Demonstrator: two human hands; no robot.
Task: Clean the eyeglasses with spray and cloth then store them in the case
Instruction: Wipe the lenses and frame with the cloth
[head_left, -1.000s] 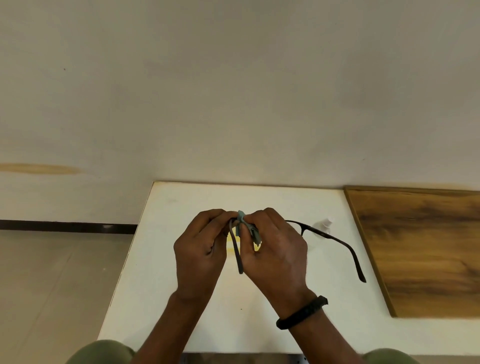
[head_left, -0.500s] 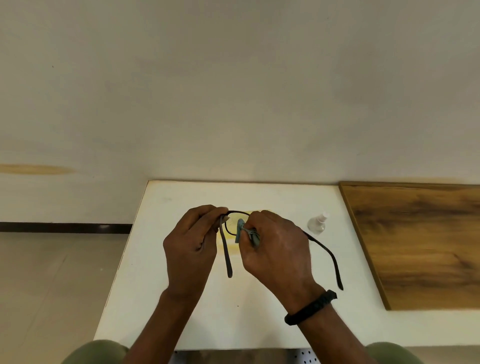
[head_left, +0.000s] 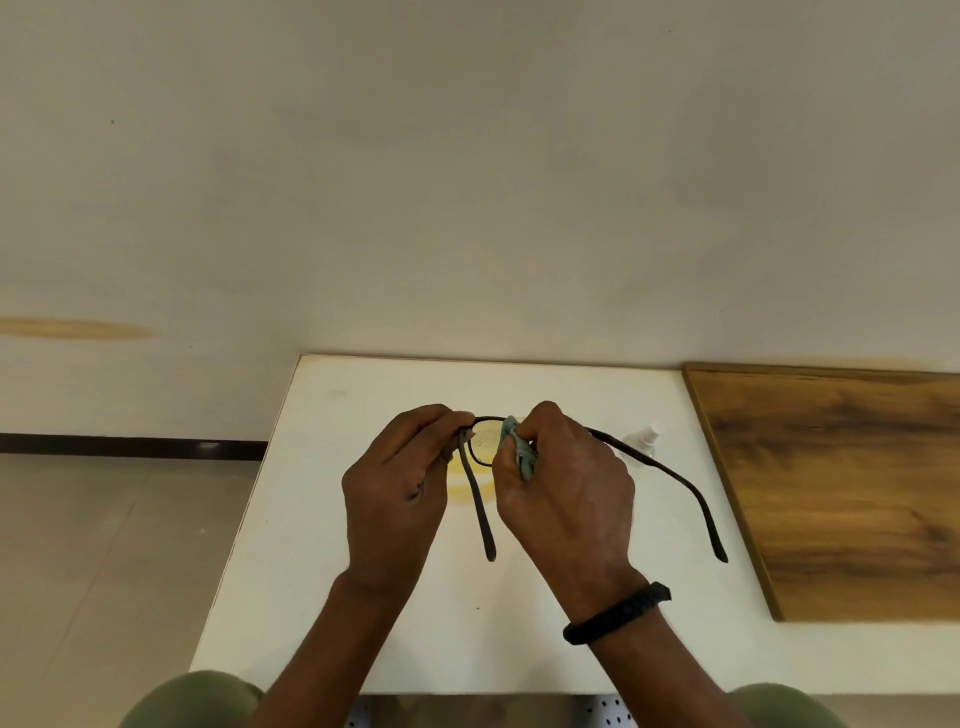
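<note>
I hold dark-framed eyeglasses (head_left: 480, 499) above the white table (head_left: 291, 519), temples unfolded and pointing toward me. My left hand (head_left: 397, 493) pinches the frame at its left hinge. My right hand (head_left: 569, 488) pinches a small grey-blue cloth (head_left: 522, 449) against the right side of the frame, next to the left lens. Most of the right lens is hidden behind that hand. A small clear spray bottle (head_left: 647, 439) with a white top stands on the table behind the right temple. A yellow thing (head_left: 462, 480) lies under the glasses, mostly hidden.
A wooden board (head_left: 841, 483) covers the table's right side. A pale wall stands right behind the table. Tiled floor lies to the left, past the table's left edge. My knees in green trousers show at the bottom.
The glasses have turned so the left lens shows between my hands. The cloth stays pinched at the frame in my right hand, and both hands have shifted slightly.
</note>
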